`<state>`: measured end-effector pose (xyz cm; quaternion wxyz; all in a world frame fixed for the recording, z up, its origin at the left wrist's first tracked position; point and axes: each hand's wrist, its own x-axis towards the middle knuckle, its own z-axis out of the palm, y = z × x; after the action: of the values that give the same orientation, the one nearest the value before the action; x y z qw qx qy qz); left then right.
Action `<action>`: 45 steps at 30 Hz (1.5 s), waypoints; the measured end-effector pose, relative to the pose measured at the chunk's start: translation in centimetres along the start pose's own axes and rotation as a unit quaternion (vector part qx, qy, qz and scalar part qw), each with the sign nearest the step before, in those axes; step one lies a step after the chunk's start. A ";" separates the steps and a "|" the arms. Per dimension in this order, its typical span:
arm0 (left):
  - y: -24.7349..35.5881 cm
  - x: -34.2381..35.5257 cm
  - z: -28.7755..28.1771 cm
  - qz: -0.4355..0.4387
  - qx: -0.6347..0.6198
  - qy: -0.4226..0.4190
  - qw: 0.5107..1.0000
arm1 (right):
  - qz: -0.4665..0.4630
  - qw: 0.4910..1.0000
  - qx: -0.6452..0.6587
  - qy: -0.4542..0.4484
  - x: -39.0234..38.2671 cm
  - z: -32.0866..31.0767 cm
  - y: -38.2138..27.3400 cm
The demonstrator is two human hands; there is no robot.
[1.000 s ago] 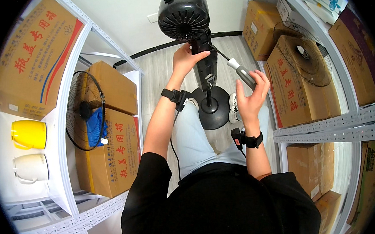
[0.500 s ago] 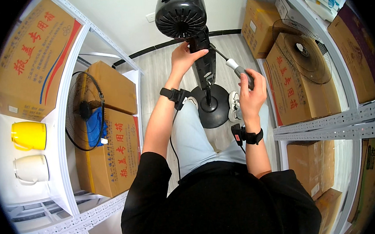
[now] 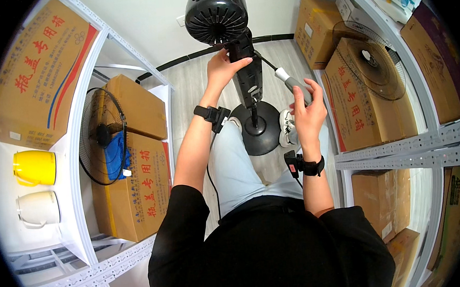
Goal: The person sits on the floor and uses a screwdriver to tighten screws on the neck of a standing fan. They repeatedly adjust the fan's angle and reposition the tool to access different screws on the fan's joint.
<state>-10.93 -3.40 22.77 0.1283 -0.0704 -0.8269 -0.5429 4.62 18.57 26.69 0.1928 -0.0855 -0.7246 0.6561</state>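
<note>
In front of me stands a black pedestal fan without its grille, its motor housing [image 3: 216,20] at the top, a column [image 3: 249,80] below it and a round base [image 3: 261,146] on the floor. My left hand [image 3: 223,72] grips the fan's neck just under the housing, thumb across the front, other fingers hidden behind. A screwdriver [image 3: 291,83] with a grey and white handle slants up to the left, its shaft reaching the right side of the neck. My right hand [image 3: 311,110] holds the handle's end loosely, thumb against it and index finger raised. The tip is hidden.
Shelving with cardboard boxes flanks both sides. One round fan grille [image 3: 104,150] and a blue cloth [image 3: 117,155] are on the left; another grille [image 3: 370,79] leans on the right-hand box [image 3: 351,119]. A yellow mug [image 3: 35,167] and a white mug [image 3: 39,208] stand at left.
My right fingers have loosened and spread around the screwdriver handle. The fan's upper part appears slightly further left in view, and my left hand keeps its grip on the neck.
</note>
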 end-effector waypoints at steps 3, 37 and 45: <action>1.8 -0.4 -0.2 -0.028 0.060 -0.010 0.998 | -0.217 0.965 -0.131 0.072 0.6 -0.2 1.6; 1.4 -0.6 -0.4 -0.014 0.053 0.004 0.998 | -0.233 0.963 -0.105 0.086 -0.5 0.2 2.6; 2.7 -0.9 -0.4 -0.036 0.071 -0.006 0.997 | -0.159 0.983 -0.080 0.050 -0.2 -0.4 1.9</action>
<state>-9.31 -2.61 25.04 0.1079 -0.0347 -0.8662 -0.4867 4.75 19.10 24.76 0.3231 -0.0167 -0.7686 0.5518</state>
